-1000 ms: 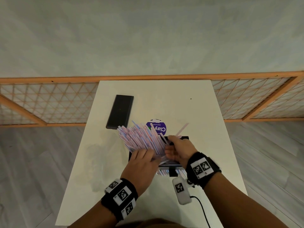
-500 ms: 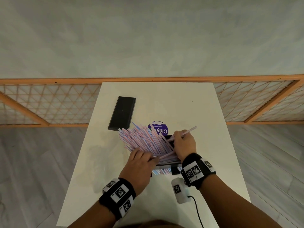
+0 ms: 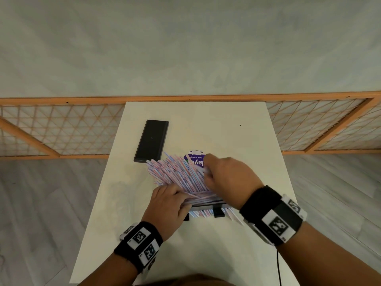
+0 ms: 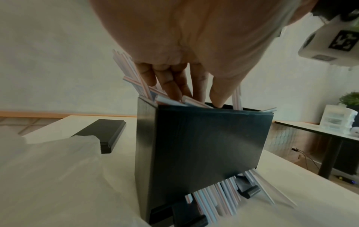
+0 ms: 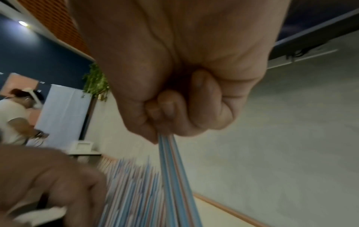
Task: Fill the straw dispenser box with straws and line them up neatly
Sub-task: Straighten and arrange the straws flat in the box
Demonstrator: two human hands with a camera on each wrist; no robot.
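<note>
The black straw dispenser box (image 3: pixel 206 208) stands near the middle of the white table (image 3: pixel 237 124); its dark front wall (image 4: pixel 204 145) fills the left wrist view. A thick fan of pink-and-blue striped straws (image 3: pixel 177 172) leans out of its top towards the far left. More straws (image 4: pixel 213 198) poke out of the slot at its foot. My left hand (image 3: pixel 167 203) rests on the near ends of the straws, its fingers (image 4: pixel 174 86) straight among them at the box rim. My right hand (image 3: pixel 224 174) is over the fan's right side, curled round a few straws (image 5: pixel 174 176).
The flat black lid (image 3: pixel 151 140) lies on the table to the far left of the box. A round purple label (image 3: pixel 195 159) shows behind the straws. Clear plastic (image 4: pixel 48 169) lies left of the box. An orange lattice railing (image 3: pixel 61 131) runs behind the table.
My right hand has lifted from the box's right end, where it held a straw sticking out to the right, and moved up and left over the fan. The left hand stayed put.
</note>
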